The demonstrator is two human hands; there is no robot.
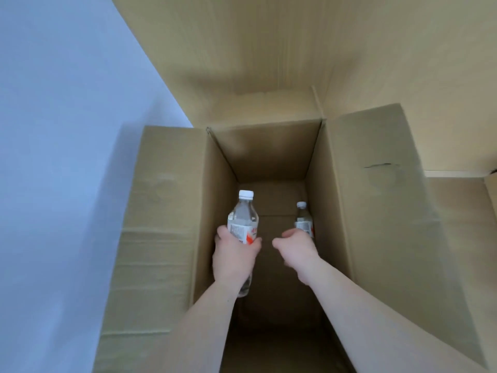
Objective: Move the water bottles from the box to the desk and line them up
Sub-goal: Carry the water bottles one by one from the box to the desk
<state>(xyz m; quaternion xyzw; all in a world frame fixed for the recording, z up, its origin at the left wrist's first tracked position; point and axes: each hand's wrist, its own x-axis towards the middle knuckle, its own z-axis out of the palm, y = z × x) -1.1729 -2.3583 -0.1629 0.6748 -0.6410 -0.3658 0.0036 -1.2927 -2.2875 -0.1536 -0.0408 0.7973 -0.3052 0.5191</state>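
Observation:
I look down into a tall open cardboard box [220, 184]. My left hand [234, 259] is shut around the middle of a clear water bottle [243, 216] with a white cap and a white and red label, held upright near the box's left wall. A second, similar bottle [304, 218] stands deeper in the box by the right wall. My right hand [295, 249] is curled around its lower part, which the hand hides. No desk is in view.
The box flaps are folded out to the left [161, 211] and right [376, 184]. A larger sheet of cardboard [269, 49] rises behind the box. A pale blue wall [53, 130] fills the left side.

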